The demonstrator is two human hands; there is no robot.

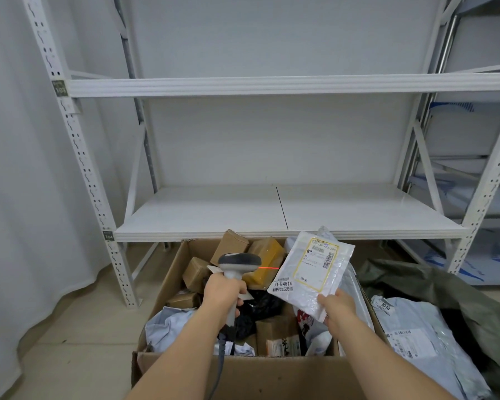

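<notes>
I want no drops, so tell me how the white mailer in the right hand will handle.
The white mailer is probably light: the right hand pinches it up by one corner. It stands nearly flat, so it is likely not floppy. Its glossy, wrinkled plastic film may be slippery.

Both bare forearms stretch out side by side over the cardboard box (272, 376), elbows out of shot. The left hand (223, 293) is above the box's middle, fingers wrapped tight round the handle of the scanner (238, 265), wrist pretty straight, back of the hand facing up. The right hand (339, 308) is over the box's right side, thumb on top, pinching the lower corner of the white parcel (312, 272) and holding it tilted up.
</notes>
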